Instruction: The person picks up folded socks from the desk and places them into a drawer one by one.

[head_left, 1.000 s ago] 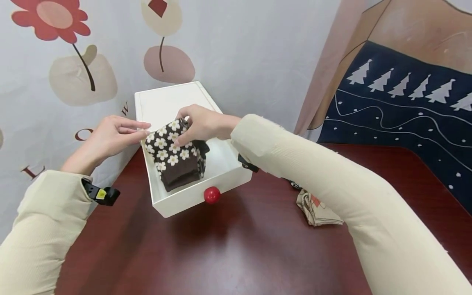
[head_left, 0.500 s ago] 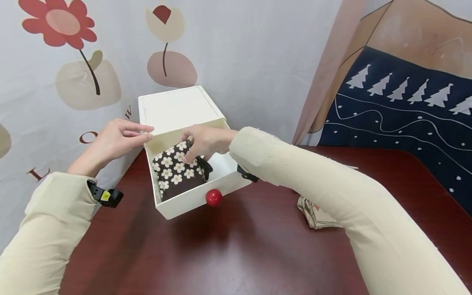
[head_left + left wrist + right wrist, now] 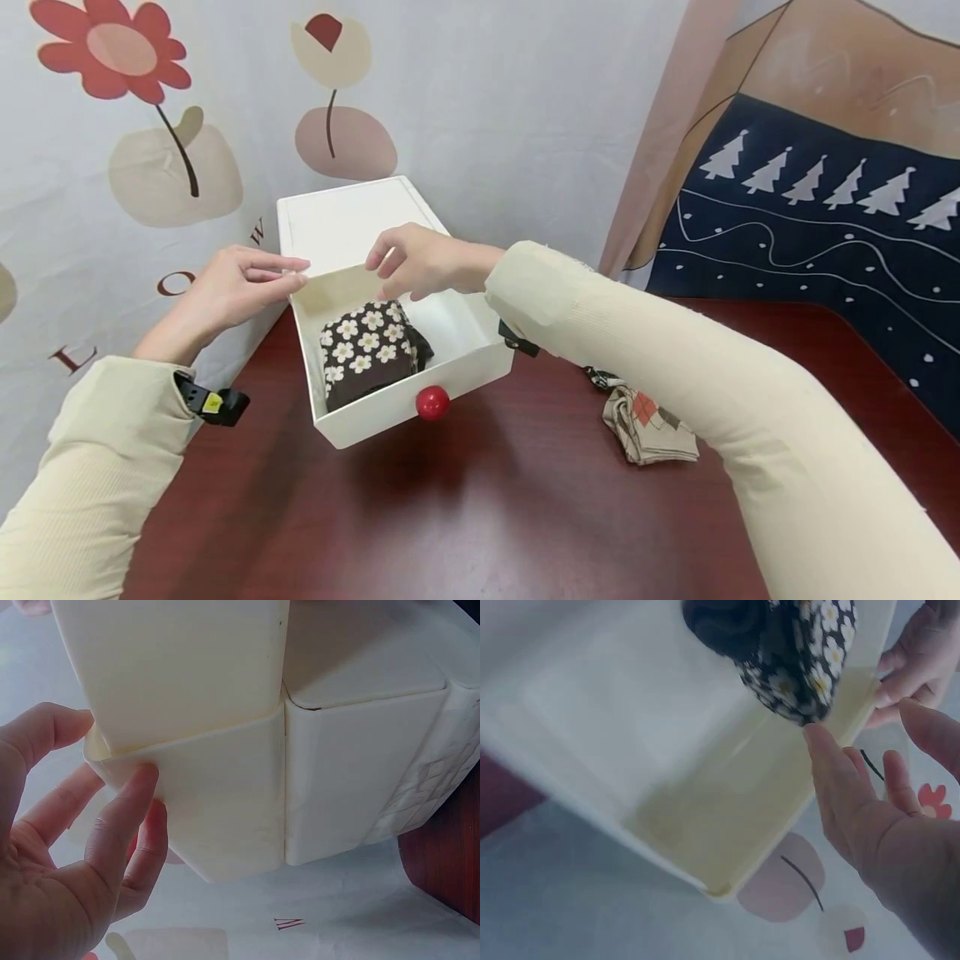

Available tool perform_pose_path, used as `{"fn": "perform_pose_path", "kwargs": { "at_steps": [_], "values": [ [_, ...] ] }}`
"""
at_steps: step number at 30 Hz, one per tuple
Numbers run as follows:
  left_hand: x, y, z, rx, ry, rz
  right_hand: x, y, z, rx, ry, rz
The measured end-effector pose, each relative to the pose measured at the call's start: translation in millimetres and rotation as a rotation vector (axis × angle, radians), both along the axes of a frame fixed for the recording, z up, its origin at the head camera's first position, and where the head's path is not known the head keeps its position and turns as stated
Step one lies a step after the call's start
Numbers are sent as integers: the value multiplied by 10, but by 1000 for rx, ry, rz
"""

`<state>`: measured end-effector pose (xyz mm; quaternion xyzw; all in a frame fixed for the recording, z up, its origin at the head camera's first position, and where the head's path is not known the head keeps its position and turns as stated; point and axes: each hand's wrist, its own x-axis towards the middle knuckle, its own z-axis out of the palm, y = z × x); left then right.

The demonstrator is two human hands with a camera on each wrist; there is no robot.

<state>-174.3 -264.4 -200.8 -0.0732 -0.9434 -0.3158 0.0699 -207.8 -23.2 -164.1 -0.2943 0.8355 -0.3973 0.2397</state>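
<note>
A folded pair of dark brown socks with white daisies lies in the left part of a pulled-out white drawer with a red knob. My right hand hovers over the drawer just behind the socks, holding nothing; in the right wrist view, its fingertips appear close to the daisy fabric. My left hand pinches the front left corner of the drawer's white casing, thumb and fingers on either side of the edge in the left wrist view.
Folded beige argyle socks lie on the dark red table to the right, a black-and-white patterned piece behind them, partly covered by my right sleeve. A printed curtain hangs right behind the casing.
My right hand has put the daisy socks down into the drawer, let go of them and risen slightly. The left hand has stayed at the casing's corner.
</note>
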Motion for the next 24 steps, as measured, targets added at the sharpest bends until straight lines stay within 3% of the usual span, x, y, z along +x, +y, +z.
{"fn": "perform_pose_path", "kwargs": {
  "at_steps": [7,11,16,24],
  "values": [
    [-12,32,-3,-4,-9,-4,95,324,188,-88,175,0],
    [-19,24,1,2,-12,-7,160,566,245,-143,205,-32],
    [-20,13,-3,-2,-5,3,222,880,239,-176,206,-95],
    [2,-2,-28,12,-2,7,241,1492,106,-196,285,-102]
  ]
}}
